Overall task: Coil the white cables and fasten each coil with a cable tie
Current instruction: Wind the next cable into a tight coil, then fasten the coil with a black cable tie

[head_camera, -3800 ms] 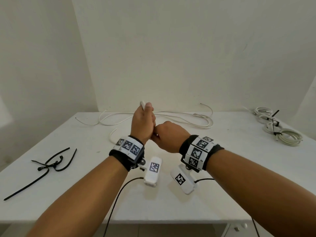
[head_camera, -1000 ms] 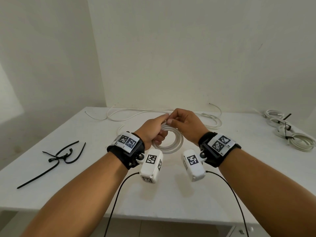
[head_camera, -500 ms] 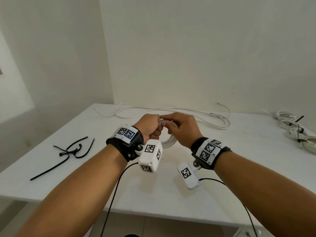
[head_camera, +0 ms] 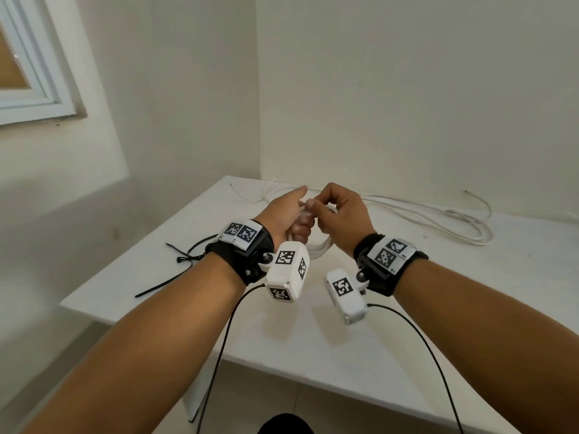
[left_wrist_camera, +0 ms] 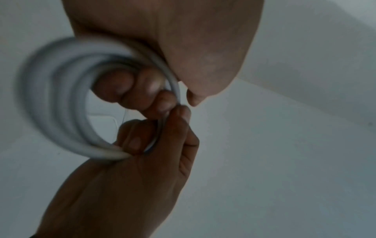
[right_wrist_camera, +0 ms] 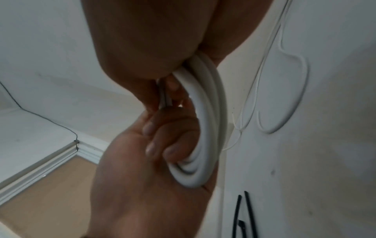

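A small coil of white cable [head_camera: 324,245] hangs between my two hands above the white table [head_camera: 313,339]. My left hand [head_camera: 300,213] grips one side, its fingers curled through the loop. Beside it, my right hand [head_camera: 316,205] pinches the top of the coil. In the left wrist view the coil [left_wrist_camera: 57,96] is blurred; left hand [left_wrist_camera: 160,91] above, right hand [left_wrist_camera: 162,136] below, both on its turns. The right wrist view shows the coil [right_wrist_camera: 207,128] edge-on between right hand [right_wrist_camera: 164,90] and left hand [right_wrist_camera: 156,145]. The cable's end is hidden.
Loose white cables [head_camera: 438,220] lie along the table's back edge by the wall, also seen as a loose cable [right_wrist_camera: 295,96]. Black cable ties [head_camera: 188,258] lie at the table's left, partly behind my left wrist, and show as black cable ties [right_wrist_camera: 242,214]. A window frame [head_camera: 37,89] is upper left.
The straight cable held 3.8 s ago is now a coil. In the last second my right hand shifted over the coil's top and the view swung left, bringing the window in.
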Motion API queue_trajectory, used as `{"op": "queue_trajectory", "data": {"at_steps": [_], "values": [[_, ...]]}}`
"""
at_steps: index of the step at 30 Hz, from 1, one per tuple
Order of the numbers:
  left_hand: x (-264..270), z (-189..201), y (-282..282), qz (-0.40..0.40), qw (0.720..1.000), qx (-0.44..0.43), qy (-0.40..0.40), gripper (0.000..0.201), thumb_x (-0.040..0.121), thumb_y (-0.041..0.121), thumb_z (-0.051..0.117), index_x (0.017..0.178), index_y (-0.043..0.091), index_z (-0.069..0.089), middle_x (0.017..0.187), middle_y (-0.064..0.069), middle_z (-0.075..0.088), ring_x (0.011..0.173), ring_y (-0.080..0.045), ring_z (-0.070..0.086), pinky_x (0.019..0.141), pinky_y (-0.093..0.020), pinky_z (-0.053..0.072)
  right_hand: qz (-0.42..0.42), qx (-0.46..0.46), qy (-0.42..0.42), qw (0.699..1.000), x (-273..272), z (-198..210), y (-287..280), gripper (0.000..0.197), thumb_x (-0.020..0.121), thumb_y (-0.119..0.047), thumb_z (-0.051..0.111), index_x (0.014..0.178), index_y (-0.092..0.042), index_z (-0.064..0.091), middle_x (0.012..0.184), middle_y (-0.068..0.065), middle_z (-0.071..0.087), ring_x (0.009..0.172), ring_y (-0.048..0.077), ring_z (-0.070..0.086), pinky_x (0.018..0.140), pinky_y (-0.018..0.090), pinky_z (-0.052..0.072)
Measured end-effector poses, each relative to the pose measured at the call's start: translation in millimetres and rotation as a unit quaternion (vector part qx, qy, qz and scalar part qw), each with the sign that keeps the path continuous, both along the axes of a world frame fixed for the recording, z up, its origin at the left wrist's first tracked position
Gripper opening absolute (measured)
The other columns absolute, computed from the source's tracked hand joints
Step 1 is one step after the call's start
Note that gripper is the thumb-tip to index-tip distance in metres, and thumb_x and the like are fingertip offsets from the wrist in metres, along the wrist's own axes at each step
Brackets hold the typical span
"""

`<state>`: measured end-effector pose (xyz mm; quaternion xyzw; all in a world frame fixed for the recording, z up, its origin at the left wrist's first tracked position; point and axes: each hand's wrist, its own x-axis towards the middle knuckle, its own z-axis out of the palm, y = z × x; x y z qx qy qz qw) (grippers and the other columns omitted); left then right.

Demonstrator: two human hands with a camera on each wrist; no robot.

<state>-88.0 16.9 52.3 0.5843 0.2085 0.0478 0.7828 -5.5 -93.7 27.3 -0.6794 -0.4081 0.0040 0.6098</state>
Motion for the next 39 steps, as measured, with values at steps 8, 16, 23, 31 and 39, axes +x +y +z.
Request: {"op": "queue_trajectory", "data": {"at_steps": [8,16,23,31,39], "values": [[-28.6,-6.3,35.5,0.181,0.974,0.126,-0.054,0.036,0.100,0.037,0.045,0.075,0.014,0.056,0.052,0.001,0.038,0.041,-0.013,0.031,0.045,-0.024,0.028,0.013,0.015,-0.018,1.000,-20.5,3.6,65.5,0.024,0.091,-0.023,0.068,0.075,-0.010,0.056,0.065,0.002,0.061,0.050,0.012,0.051,0.053,0.029,0.044],[-60.8,-10.7,104.5,0.249,0.936,0.246,0.025,0.036,0.092,0.028,0.044,0.067,0.007,0.059,0.052,-0.002,0.045,0.041,-0.018,0.037,0.043,-0.023,0.032,0.074,-0.074,-0.036,0.994,-44.8,5.0,114.1,0.029,0.100,-0.031,0.052,0.088,-0.009,0.066,0.080,0.007,0.071,0.062,0.020,0.067,0.056,0.032,0.055],[-93.2,-27.0,155.8,0.302,0.930,0.203,0.054,0.032,0.088,0.024,0.044,0.064,0.007,0.055,0.049,0.000,0.038,0.039,-0.016,0.029,0.042,-0.022,0.024,0.138,-0.437,-0.126,0.880,-50.7,-15.5,135.5,0.018,0.094,-0.020,0.060,0.110,-0.021,0.067,0.081,-0.007,0.066,0.061,0.002,0.062,0.050,0.012,0.044],[-98.1,-33.2,162.2,0.302,0.931,0.193,0.061,0.030,0.089,0.023,0.042,0.067,0.007,0.055,0.048,0.001,0.037,0.038,-0.015,0.027,0.043,-0.022,0.023,0.136,-0.521,-0.260,0.802,-76.0,-21.1,150.2,0.022,0.092,-0.024,0.058,0.102,-0.012,0.074,0.085,0.002,0.070,0.090,0.022,0.067,0.079,0.031,0.053],[-83.0,-29.0,144.1,0.268,0.935,0.224,0.057,0.030,0.088,0.023,0.043,0.065,0.007,0.054,0.045,0.002,0.039,0.038,-0.015,0.030,0.043,-0.022,0.026,0.038,-0.509,-0.230,0.829,-40.8,-12.0,126.6,0.025,0.083,-0.033,0.074,0.089,-0.009,0.073,0.082,0.004,0.072,0.083,0.021,0.068,0.073,0.033,0.058]]}}
